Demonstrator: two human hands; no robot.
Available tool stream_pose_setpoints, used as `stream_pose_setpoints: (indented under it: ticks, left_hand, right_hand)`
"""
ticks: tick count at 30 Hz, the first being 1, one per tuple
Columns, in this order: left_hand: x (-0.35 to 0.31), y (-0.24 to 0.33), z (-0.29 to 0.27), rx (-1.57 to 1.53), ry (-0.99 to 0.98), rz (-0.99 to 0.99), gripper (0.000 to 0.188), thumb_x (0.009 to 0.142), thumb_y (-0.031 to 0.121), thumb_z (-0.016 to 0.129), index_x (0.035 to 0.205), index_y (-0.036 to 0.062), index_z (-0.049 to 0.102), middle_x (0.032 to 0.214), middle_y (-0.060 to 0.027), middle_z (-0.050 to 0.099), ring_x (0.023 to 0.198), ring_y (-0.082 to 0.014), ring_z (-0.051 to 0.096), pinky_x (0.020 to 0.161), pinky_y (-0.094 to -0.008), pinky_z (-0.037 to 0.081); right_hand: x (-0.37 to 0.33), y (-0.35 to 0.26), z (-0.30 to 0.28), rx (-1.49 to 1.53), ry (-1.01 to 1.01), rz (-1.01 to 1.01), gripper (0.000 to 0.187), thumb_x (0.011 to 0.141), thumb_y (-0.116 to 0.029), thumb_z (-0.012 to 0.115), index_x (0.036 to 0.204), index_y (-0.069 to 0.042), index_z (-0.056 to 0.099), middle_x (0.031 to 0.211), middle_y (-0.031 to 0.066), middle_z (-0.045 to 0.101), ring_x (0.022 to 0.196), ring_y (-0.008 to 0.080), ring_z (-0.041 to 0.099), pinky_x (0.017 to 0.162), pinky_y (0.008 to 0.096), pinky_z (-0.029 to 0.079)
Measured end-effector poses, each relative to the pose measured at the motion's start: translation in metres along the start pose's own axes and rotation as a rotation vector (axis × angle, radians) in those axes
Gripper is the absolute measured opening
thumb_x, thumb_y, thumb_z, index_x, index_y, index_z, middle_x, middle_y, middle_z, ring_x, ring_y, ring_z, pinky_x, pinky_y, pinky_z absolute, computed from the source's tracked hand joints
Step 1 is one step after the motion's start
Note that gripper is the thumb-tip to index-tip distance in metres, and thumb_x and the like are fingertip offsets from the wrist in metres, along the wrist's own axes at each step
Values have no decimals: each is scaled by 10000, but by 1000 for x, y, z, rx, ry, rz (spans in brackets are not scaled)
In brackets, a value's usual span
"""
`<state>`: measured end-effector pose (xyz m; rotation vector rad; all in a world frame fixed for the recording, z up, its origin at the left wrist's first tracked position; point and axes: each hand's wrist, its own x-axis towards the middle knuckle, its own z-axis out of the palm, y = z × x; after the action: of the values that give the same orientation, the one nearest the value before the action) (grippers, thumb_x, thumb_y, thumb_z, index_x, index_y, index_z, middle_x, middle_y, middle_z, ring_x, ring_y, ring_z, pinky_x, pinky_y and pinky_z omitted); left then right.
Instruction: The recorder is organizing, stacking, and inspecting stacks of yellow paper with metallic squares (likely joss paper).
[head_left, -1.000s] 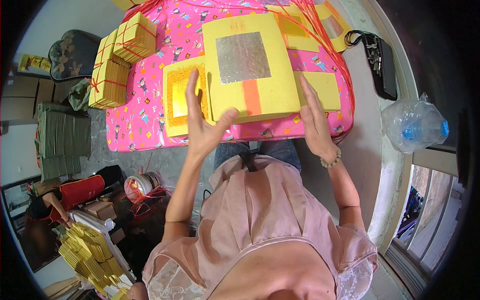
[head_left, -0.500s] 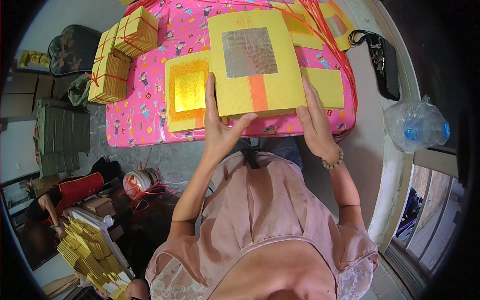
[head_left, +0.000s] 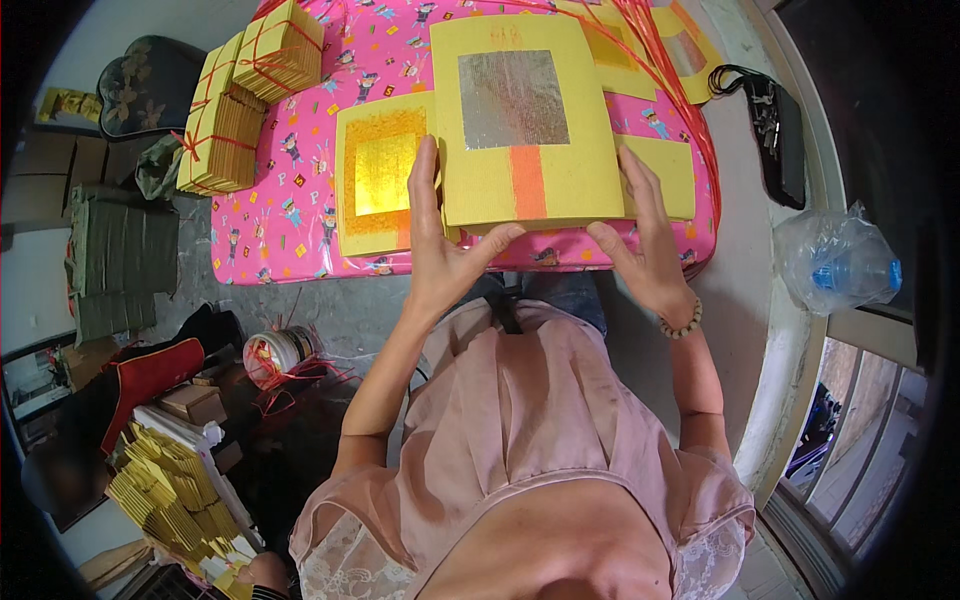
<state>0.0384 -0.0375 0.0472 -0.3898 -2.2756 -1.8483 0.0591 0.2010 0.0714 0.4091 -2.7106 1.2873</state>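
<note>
A thick stack of yellow joss paper [head_left: 585, 185] lies on the pink table in front of me. Its top sheet carries a silver foil square and an orange stripe below it. My left hand [head_left: 440, 265] is open along the stack's left side, fingers straight and thumb by the front edge. On the opposite side my right hand [head_left: 650, 262], with a bead bracelet, is also open, its thumb close to the front right corner. A gold-foil sheet of joss paper [head_left: 385, 170] lies left of the stack, and a plain yellow sheet [head_left: 668, 180] shows to the right.
Bundles of yellow paper tied with red string [head_left: 225, 120] stand at the table's far left. Red plastic strings [head_left: 690, 90] trail down its right side. A black pouch with keys [head_left: 775, 140] and a bagged bottle [head_left: 845, 265] lie right. Another person's red garment [head_left: 150, 385] shows lower left.
My hands have loosened from the stack's sides, the right fingers and thumb spreading. The stack appears slightly farther right and up in view. The other person's arm at lower left has shifted out of sight.
</note>
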Motion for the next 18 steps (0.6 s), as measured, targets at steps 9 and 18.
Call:
stream_pose_setpoints:
  ticks: [9, 18]
  left_hand:
    - [3, 4, -13, 466, 25, 357, 531, 641, 199, 844, 1136, 130, 665, 1322, -126, 495, 1280, -339, 404, 1019, -424, 396]
    - [11, 4, -14, 392, -17, 381, 292, 656, 160, 813, 940, 147, 747, 1078, -61, 645, 1132, -319, 520, 920, -408, 463]
  right_hand:
    - [20, -9, -16, -321, -40, -277, 545, 785, -286, 737, 1275, -117, 568, 1363, 93, 490, 1324, 320, 394, 1061, 433, 360]
    - [28, -14, -20, -274, -70, -280, 333, 739, -124, 750, 1069, -127, 713, 1201, 88, 624, 1218, 326, 506, 983, 419, 434]
